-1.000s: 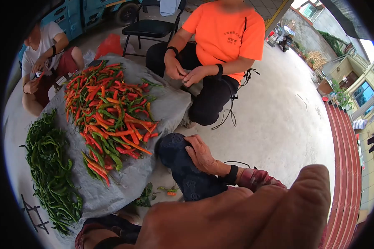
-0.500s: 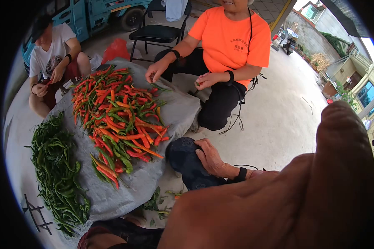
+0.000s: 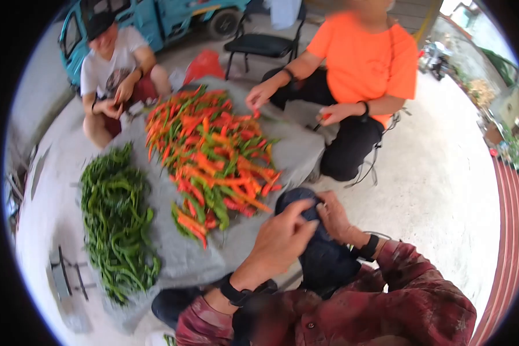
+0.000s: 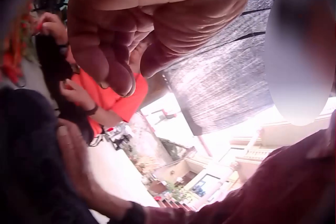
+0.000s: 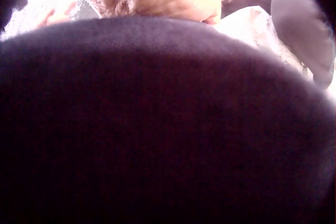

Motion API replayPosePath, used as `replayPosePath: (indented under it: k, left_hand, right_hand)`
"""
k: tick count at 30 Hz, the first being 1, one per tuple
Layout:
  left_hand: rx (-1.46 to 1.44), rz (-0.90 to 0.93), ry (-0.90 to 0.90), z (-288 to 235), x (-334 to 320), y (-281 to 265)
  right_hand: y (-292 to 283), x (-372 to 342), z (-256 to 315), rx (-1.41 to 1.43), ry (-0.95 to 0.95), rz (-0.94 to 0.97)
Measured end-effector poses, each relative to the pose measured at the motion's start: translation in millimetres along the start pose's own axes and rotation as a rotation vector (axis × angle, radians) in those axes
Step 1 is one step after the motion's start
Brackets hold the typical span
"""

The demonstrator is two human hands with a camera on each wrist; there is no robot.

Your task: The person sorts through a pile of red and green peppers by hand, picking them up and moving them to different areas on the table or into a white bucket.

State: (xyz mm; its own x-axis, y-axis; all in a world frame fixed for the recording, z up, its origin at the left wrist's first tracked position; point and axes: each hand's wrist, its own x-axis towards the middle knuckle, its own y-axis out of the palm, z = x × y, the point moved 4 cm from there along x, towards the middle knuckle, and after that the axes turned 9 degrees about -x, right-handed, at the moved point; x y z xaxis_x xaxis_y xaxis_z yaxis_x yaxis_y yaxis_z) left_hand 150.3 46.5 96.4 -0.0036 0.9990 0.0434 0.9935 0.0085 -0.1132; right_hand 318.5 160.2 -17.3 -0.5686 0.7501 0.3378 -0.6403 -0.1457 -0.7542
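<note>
My left hand [image 3: 278, 241] is raised in front of my body, over the near edge of the grey sheet in the head view. Its fingers [image 4: 118, 71] are loosely bent in the left wrist view, with nothing held. On my knee in dark trousers [image 3: 322, 262] rests my right hand [image 3: 335, 218], also holding nothing. Dark cloth [image 5: 163, 129] fills most of the right wrist view. Beyond my hands lies a heap of red and green chili peppers [image 3: 213, 155] on the grey sheet [image 3: 248, 236]. A separate pile of green chili peppers [image 3: 116, 230] is to its left.
A person in an orange shirt [image 3: 360, 63] sits across the sheet, one hand at the heap's edge. Another in a white shirt [image 3: 112, 69] sits at the far left. Behind them are a black chair [image 3: 262, 46], a red bag [image 3: 205, 66] and a blue vehicle [image 3: 173, 26].
My left hand, close to the camera earlier, has come down beside my right hand. The view has shifted left. The orange-shirted person's hand has reached to the heap. My right hand stays on the knee.
</note>
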Motion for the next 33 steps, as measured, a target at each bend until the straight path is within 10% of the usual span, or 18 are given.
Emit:
replayPosePath:
  k: [4, 6, 8, 10, 14, 24, 26, 33]
  left_hand:
    - [-0.290, 0.029, -0.344, 146.2, -1.3, 24.6]
    - [-0.239, 0.158, -0.508, 184.3, -9.8, 36.4]
    - [-0.293, 0.142, -0.676, 227.3, -13.6, 48.1]
    - [-0.283, 0.139, -0.776, 274.4, -11.0, 55.2]
    - [-0.568, -0.152, -0.843, 320.9, 8.8, 54.3]
    - [-0.999, -0.443, -0.591, 341.6, 24.1, 72.1]
    - [0.180, -0.057, -0.008, 308.0, 10.8, 56.5]
    - [0.234, 0.153, -0.557, 256.3, -3.3, 39.1]
  right_hand:
    - [-1.4, 1.6, -23.4, 0.218, 0.058, 0.039]
    - [5.3, 3.8, -61.6, 0.289, 0.349, 0.411]
    - [55.3, -13.2, -140.1, 0.270, 0.136, 0.495]
    - [89.7, -21.8, -174.4, 0.341, 0.574, 0.701]
    - [102.4, -11.4, -160.1, 0.431, 0.549, 0.532]
    - [102.2, -25.2, -165.5, 0.522, 0.559, 0.145]
    - [107.5, -21.3, -160.6, 0.564, 0.514, 0.162]
    - [106.9, -17.8, -136.6, 0.786, 0.314, 0.265]
